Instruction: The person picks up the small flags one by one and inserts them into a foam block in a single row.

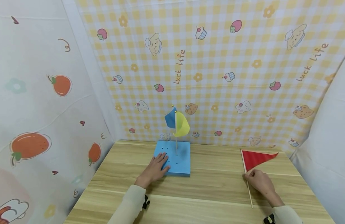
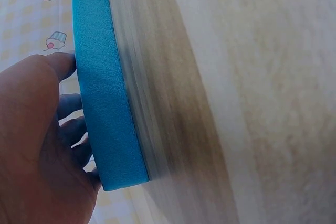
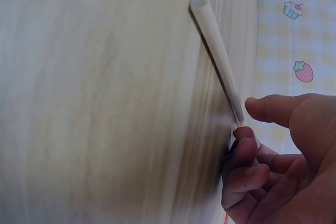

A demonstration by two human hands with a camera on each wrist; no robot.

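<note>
My left hand [image 1: 156,168] rests with spread fingers on the left part of a blue foam block [image 1: 182,169] that has small holes in its top. The left wrist view shows the block's thick side [image 2: 107,103] with the fingers along its upper face. A yellow flag [image 1: 182,125] and a blue flag [image 1: 170,118] rise from the block on thin sticks. Over to the right, my right hand [image 1: 260,183] has its thumb and curled fingers at the wooden stick [image 3: 218,48] of a red triangular flag [image 1: 256,159], just below the cloth.
The wood-grain table [image 1: 211,193] ends at a yellow checked cloth [image 1: 217,93] behind the block. White patterned cloth [image 1: 49,109] hangs on the left, and plain white cloth [image 1: 326,140] on the right.
</note>
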